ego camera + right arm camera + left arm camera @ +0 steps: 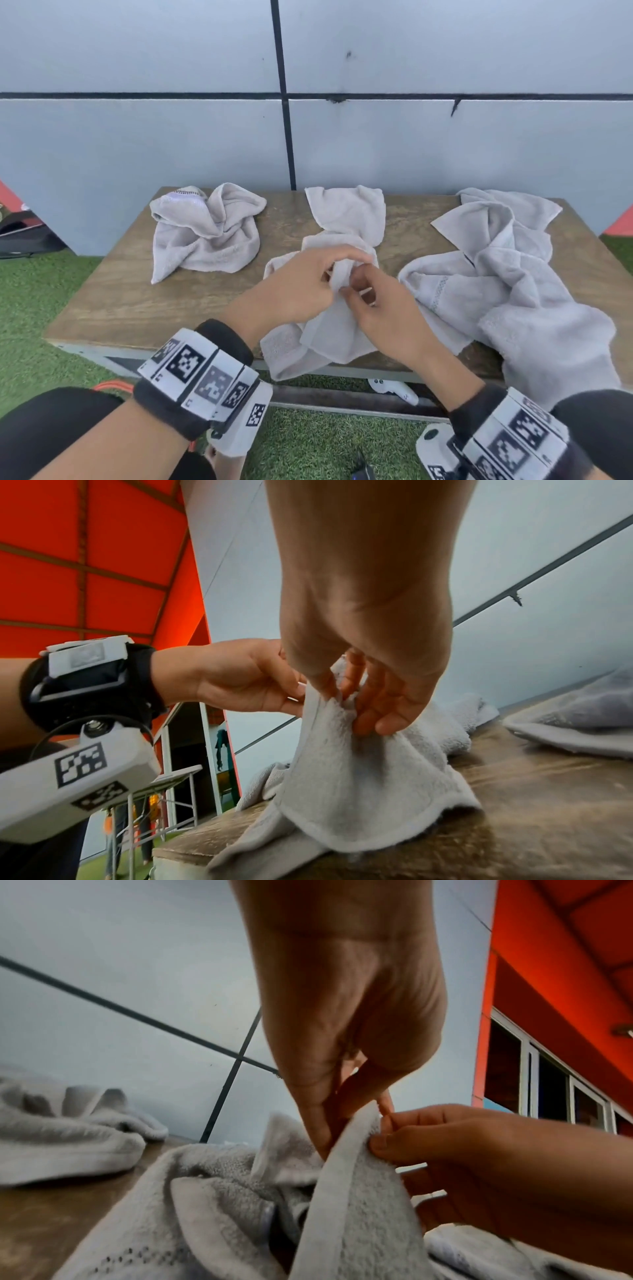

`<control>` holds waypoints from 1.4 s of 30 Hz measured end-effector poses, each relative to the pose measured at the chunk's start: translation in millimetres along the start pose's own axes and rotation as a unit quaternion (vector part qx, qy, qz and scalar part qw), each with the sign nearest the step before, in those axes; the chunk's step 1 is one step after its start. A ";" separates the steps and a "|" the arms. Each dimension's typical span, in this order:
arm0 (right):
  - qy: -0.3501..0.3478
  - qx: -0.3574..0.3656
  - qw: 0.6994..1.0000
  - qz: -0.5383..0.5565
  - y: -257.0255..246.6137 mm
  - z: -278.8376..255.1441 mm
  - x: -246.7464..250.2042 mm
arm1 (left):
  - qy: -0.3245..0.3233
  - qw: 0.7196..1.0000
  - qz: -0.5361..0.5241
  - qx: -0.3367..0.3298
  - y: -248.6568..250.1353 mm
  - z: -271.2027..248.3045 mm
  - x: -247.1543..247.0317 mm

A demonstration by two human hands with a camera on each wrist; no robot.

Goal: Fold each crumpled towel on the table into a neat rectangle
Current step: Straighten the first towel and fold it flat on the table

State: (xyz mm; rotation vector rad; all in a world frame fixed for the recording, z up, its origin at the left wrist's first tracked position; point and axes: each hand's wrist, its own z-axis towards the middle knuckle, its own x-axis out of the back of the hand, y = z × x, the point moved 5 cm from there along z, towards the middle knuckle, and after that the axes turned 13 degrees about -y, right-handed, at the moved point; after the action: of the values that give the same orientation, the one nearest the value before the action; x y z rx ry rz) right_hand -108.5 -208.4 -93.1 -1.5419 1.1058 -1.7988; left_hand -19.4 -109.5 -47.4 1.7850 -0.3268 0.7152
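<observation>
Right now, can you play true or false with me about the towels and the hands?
1. Three crumpled pale grey towels lie on the brown wooden table. True.
2. Both hands pinch the middle towel. True: the left hand and the right hand hold its edge together.
3. The left towel is folded into a neat rectangle. False: it is crumpled.
4. The right hand holds the right towel. False: that towel lies untouched.
5. The middle towel hangs over the table's near edge. True.
</observation>
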 end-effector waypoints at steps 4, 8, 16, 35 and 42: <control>0.006 0.016 0.999 0.041 -3.7 -2.7 8.1 | 0.081 0.995 0.051 0.002 1.7 2.1 7.3; 0.055 -0.009 0.993 0.106 4.5 -7.4 29.1 | 0.193 0.978 0.067 0.039 -7.0 3.5 21.3; 0.020 0.026 0.993 0.112 -2.5 -22.5 43.7 | 0.085 0.995 0.045 -0.028 13.5 19.5 -4.4; 0.086 0.057 0.994 0.029 -2.0 -17.1 54.1 | 0.144 0.985 -0.048 -0.080 15.4 21.3 -0.8; 0.133 0.053 0.988 0.056 0.1 -15.4 71.3 | 0.167 0.985 -0.013 -0.046 0.4 17.2 -1.1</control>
State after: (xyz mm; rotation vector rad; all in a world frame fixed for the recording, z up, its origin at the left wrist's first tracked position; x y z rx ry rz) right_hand -138.8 -262.5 -54.7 -1.1787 1.1718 -1.9916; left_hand -15.3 -125.8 -51.1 1.5463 -0.1082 0.9492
